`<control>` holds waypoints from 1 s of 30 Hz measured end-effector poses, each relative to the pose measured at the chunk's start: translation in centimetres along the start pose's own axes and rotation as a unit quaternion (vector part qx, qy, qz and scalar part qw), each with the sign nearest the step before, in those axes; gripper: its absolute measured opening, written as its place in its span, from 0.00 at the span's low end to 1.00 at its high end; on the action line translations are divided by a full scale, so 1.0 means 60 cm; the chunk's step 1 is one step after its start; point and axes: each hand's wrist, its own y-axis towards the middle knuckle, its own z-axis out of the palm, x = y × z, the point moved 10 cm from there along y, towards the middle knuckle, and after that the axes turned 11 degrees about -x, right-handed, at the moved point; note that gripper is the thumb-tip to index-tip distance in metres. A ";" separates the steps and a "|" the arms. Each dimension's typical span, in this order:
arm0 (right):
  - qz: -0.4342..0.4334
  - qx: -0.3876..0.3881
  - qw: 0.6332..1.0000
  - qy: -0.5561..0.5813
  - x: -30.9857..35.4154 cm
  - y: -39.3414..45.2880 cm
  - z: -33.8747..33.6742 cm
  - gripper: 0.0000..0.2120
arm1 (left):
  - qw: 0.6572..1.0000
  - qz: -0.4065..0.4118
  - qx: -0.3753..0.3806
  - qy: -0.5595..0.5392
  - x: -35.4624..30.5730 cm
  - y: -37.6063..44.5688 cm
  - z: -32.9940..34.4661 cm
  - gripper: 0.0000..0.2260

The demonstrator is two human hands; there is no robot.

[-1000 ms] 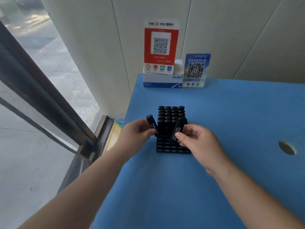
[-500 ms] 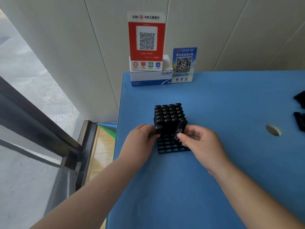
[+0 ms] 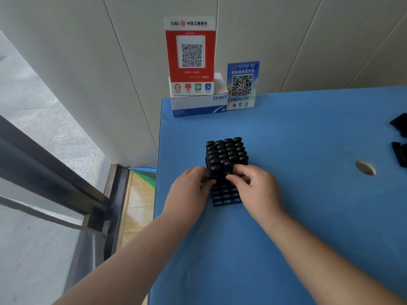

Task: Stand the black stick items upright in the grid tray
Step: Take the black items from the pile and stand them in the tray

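two hands work at the near edge of the filled rows. your left hand (image 3: 192, 186) pinches one black stick (image 3: 214, 173) at the left end of the newest row, fingers curled round its side; your right hand (image 3: 253, 183) pinches a second stick (image 3: 228, 171) just beside it, thumb and forefinger closed on its lower body. both sticks look upright or close to it, with their caps level with the standing block; i cannot tell whether their feet are fully down in the cells.

the grid tray (image 3: 224, 198) sits on the blue surface (image 3: 286, 238) near its left edge. standing sticks (image 3: 226, 149) fill the far rows; the near rows show open cells, so by my estimate the task is a little over halfway.

to do this step well: keep each stick vertical over its own cell, press straight down until it stops, then release one hand at a time so the neighbour is not tipped. check that the caps line up with the rows behind. keep your wrists off the open cells in front.

more black items (image 3: 399, 137) lie at the right edge of the surface, too cropped to identify.

readable writing: the red stand (image 3: 190, 56) reads "icbc" with chinese characters above a qr code; the white and blue box (image 3: 199, 104) beneath reads "chnt"; the blue card (image 3: 242, 84) carries a qr code and chinese text too small to read. white print on the second stick is illegible.
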 end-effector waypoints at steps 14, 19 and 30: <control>-0.054 -0.018 0.997 -0.043 0.020 -0.003 0.003 0.04 | 1.000 0.006 0.012 -0.002 0.003 0.000 0.002 0.04; -0.047 -0.006 0.998 -0.051 0.014 -0.006 0.007 0.07 | 1.000 0.006 0.022 0.000 0.002 0.007 0.003 0.03; 0.038 0.021 0.999 -0.028 -0.012 -0.006 -0.002 0.08 | 0.999 -0.028 0.039 -0.004 0.004 0.010 -0.008 0.04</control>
